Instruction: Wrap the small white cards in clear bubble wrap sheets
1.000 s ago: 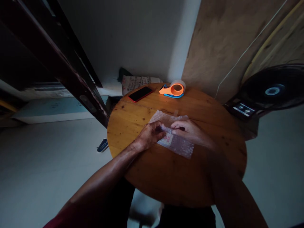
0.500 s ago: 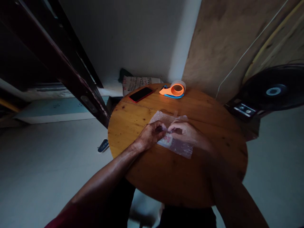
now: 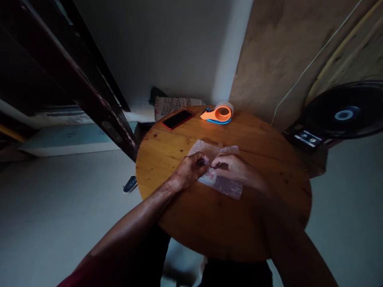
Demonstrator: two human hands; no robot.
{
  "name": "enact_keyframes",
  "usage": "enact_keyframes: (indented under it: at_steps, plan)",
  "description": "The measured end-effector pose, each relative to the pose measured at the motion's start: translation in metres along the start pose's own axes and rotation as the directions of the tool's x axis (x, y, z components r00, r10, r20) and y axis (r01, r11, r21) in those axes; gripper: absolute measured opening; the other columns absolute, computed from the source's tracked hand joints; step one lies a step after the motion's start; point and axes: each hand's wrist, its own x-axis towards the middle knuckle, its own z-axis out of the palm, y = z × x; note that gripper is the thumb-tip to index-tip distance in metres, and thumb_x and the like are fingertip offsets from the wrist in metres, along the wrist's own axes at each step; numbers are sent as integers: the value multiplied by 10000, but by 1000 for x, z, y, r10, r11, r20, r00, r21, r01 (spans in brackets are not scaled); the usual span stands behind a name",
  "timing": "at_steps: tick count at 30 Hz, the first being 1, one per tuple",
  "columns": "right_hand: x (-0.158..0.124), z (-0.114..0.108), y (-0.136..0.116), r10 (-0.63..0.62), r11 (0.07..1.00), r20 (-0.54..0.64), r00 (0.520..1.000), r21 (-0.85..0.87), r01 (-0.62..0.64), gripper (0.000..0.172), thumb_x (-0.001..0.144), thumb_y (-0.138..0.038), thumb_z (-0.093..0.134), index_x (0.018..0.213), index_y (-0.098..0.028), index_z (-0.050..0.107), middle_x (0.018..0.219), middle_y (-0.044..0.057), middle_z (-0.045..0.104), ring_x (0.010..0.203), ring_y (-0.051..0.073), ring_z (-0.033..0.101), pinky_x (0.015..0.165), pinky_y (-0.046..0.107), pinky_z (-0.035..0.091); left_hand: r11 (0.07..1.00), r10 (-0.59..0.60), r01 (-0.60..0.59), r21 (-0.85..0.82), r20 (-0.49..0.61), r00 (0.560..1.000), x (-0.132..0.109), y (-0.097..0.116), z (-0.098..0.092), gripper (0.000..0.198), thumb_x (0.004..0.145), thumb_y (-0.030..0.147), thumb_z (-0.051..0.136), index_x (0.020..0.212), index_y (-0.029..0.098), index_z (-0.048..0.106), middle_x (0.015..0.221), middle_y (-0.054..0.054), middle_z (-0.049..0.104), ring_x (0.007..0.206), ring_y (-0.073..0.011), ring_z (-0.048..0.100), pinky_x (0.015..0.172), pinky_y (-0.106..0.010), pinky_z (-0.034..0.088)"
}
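Note:
A sheet of clear bubble wrap (image 3: 229, 187) lies on the round wooden table (image 3: 185, 215) in front of me. Some white item with red print (image 3: 210, 175) shows through or on the wrap near its middle; what it is I cannot make out. My left hand (image 3: 190, 169) is closed in a pinch at the wrap's middle, thumb against the fingertips. Facing it a small gap away, my right hand (image 3: 235, 168) also pinches the wrap with thumb and forefinger. The exact bit between the fingertips is too small to see clearly.
An orange tape dispenser (image 3: 220, 113) stands at the table's far edge. Left of it lies a phone (image 3: 178, 118) with a red edge. A dark round fan (image 3: 344, 113) is at the right, a door frame (image 3: 98, 99) at the left. Behind the table sits a printed sack (image 3: 176, 103).
The right hand's fingers have shifted very slightly, and the bubble wrap's far right corner sits a little differently. The left hand stays in place.

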Motion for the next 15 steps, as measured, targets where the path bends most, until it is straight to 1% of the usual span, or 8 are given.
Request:
enact_keyframes:
  at_steps: [2, 4, 6, 9, 12, 15]
  plan:
    - [0, 0, 1, -23, 1000, 0, 1000, 0, 23, 120, 864, -241, 570, 855, -178, 672, 860, 42, 657, 810, 162, 575, 729, 286, 411, 1000, 1, -1, 18, 3, 1000, 0, -1, -1, 109, 796, 219, 595, 877, 150, 570, 805, -18, 615, 730, -107, 576, 704, -238, 482]
    - [1, 0, 2, -39, 999, 16, 999, 8, 39, 132, 869, -234, 555, 859, -176, 673, 853, 40, 659, 790, 156, 571, 714, 281, 407, 999, 12, -12, 44, 3, 1000, 0, -2, -1, 121, 796, 223, 598, 891, 150, 582, 831, -25, 624, 758, -112, 579, 727, -243, 485]
    - [2, 1, 3, -33, 999, 33, 999, 34, 32, 137, 868, -232, 548, 867, -176, 673, 842, 31, 664, 762, 146, 570, 695, 273, 404, 998, 20, -20, 53, 5, 1000, 0, -3, -1, 134, 797, 233, 603, 902, 150, 590, 850, -33, 630, 778, -119, 582, 737, -245, 486]
    - [2, 1, 5, -17, 997, 41, 999, 74, 14, 137, 864, -247, 550, 862, -179, 669, 837, 19, 665, 759, 141, 578, 695, 266, 407, 1000, 8, -8, 24, 6, 1000, -1, -3, -1, 131, 808, 245, 592, 896, 148, 583, 837, -32, 628, 762, -115, 579, 721, -241, 483]
    - [2, 2, 8, -16, 997, 36, 999, 82, 13, 142, 861, -268, 558, 858, -181, 669, 846, 23, 665, 771, 147, 589, 698, 266, 411, 1000, 0, 0, 10, -5, 1000, -1, -3, 0, 129, 812, 238, 585, 906, 149, 578, 846, -30, 625, 766, -111, 581, 729, -238, 480]
    - [2, 3, 9, -7, 997, 38, 999, 81, 4, 152, 858, -286, 566, 867, -182, 677, 836, 25, 677, 756, 151, 592, 688, 268, 413, 999, 5, -4, 34, -17, 1000, -1, -3, 0, 137, 801, 234, 597, 909, 149, 582, 859, -33, 627, 787, -115, 584, 747, -240, 481]
